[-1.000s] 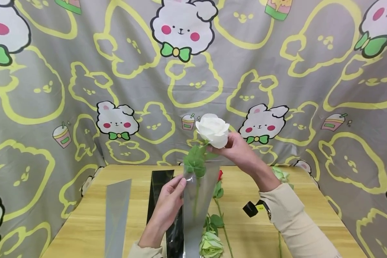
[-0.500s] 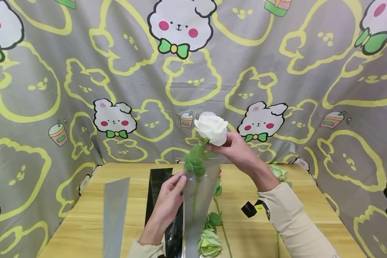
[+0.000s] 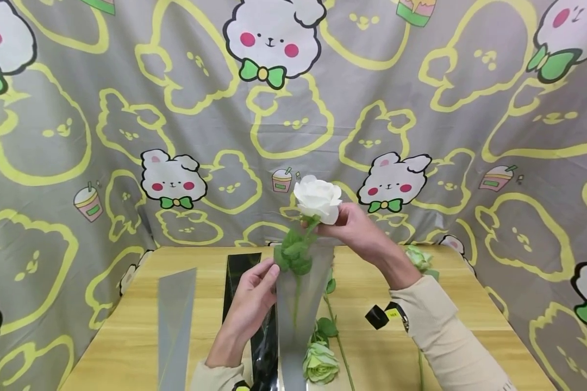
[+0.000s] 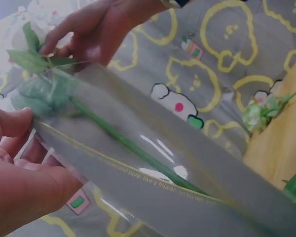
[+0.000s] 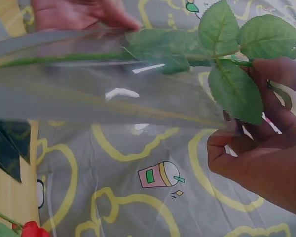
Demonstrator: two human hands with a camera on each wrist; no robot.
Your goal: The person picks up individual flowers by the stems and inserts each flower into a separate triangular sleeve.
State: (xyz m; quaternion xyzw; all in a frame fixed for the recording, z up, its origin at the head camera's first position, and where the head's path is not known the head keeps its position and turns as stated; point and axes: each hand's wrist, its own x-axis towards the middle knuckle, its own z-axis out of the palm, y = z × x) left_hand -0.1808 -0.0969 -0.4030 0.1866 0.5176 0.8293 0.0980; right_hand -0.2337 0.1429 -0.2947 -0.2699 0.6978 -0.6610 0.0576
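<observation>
An artificial white rose [image 3: 317,196] stands upright with its green stem [image 4: 121,138] down inside a clear and grey flower sleeve [image 3: 293,342]. My right hand [image 3: 362,231] grips the rose just under the bloom, from the right. In the right wrist view, green leaves [image 5: 235,94] stick out at the sleeve's mouth beside my right fingers, while other leaves lie inside the film. My left hand [image 3: 254,293] pinches the sleeve's left edge near its mouth. Gold lettering runs along the sleeve in the left wrist view. Below the frame, the sleeve's bottom end is hidden.
On the wooden table [image 3: 122,326], a grey sleeve [image 3: 175,320] and a black sleeve [image 3: 239,266] lie at left. A pale green rose [image 3: 321,363] is right of the held sleeve; another green rose [image 3: 418,258] lies farther right. A red flower [image 5: 33,230] shows in the right wrist view.
The white rose has sunk slightly, its leaves now a little lower at the sleeve's mouth. My right hand has come down with it; my left hand keeps its place on the sleeve.
</observation>
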